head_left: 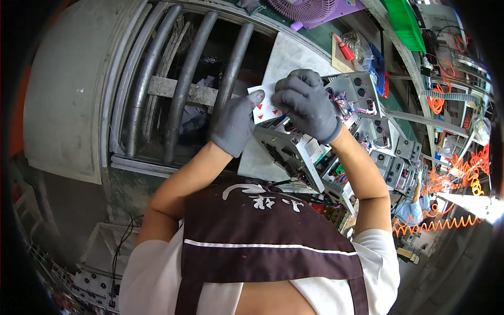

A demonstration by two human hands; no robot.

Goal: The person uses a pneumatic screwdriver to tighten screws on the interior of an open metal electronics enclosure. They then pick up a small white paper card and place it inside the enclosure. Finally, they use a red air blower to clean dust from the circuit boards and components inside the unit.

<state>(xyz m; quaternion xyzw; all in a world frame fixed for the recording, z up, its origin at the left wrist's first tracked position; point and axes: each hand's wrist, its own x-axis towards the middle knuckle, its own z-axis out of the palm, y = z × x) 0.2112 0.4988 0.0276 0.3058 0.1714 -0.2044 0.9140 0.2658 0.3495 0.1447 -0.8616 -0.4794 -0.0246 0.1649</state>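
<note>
A small white sheet of labels printed with red triangles is held up between my two grey-gloved hands. My left hand pinches its left edge, thumb on top. Over the sheet's right edge, my right hand is closed, fingertips curled together; whatever they pinch is hidden behind the glove. Just below and right of the hands stand open metal equipment housings with wires and round black parts inside. Another grey housing lies beyond my right wrist.
Left of the hands runs a conveyor with metal rollers. A purple fan stands at the far edge. Near a red-handled tool are a blue bin and a green bin. Coiled orange hoses hang at right, near another person's sleeve.
</note>
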